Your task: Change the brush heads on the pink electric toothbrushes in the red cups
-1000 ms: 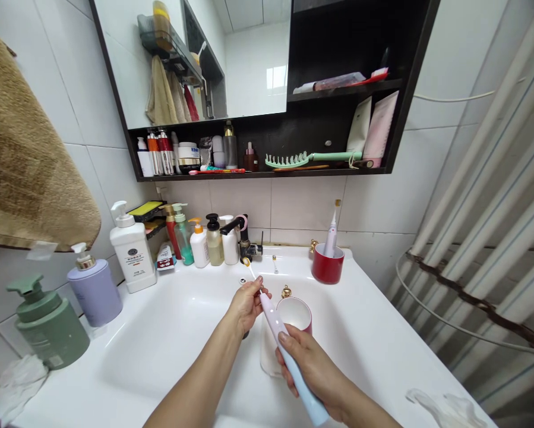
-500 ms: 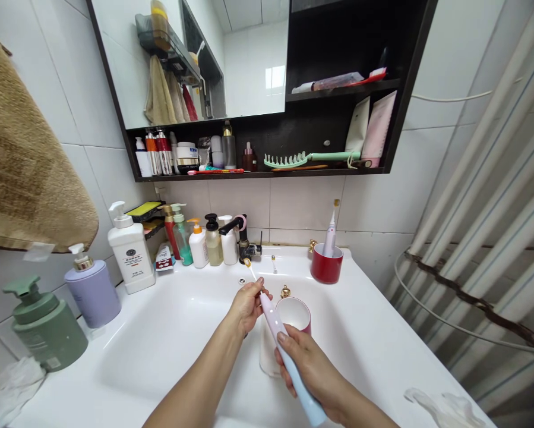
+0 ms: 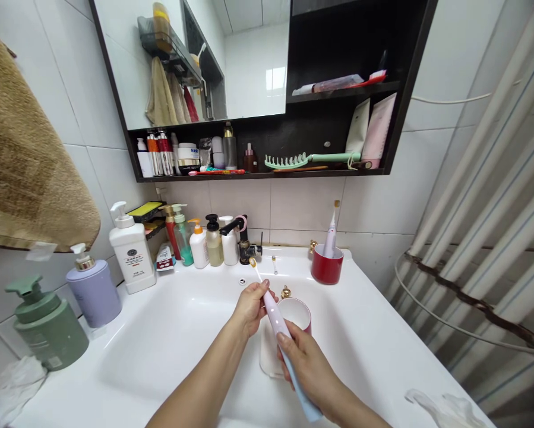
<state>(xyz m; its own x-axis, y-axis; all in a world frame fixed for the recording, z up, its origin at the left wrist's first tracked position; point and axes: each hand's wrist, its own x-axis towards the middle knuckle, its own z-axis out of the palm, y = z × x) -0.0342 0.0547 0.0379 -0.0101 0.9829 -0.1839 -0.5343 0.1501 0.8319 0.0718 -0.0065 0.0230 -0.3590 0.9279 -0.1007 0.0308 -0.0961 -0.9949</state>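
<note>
Over the white sink (image 3: pixel 168 356), my right hand (image 3: pixel 309 359) is wrapped round the handle of an electric toothbrush (image 3: pixel 275 315) that fades from pink to light blue. The fingers of my left hand (image 3: pixel 252 306) are closed at its upper end, pinching the base of the white brush head (image 3: pixel 254 266). The brush head has tan bristles and points up towards the black faucet (image 3: pixel 242 238). Beneath my hands, a red cup (image 3: pixel 309 321) with a white inside and a pale flat tray (image 3: pixel 269 356) are partly hidden.
A second toothbrush (image 3: pixel 331 235) stands in a red holder (image 3: pixel 326 267) on the sink's back right corner. A spare brush head (image 3: pixel 274 265) lies on the back ledge. Pump bottles (image 3: pixel 133 252) line the left and back. A mirror cabinet (image 3: pixel 267 176) hangs above.
The toothbrush and both hands have shifted slightly; the brush head now sits a little further right. My grip on both ends stays the same.
</note>
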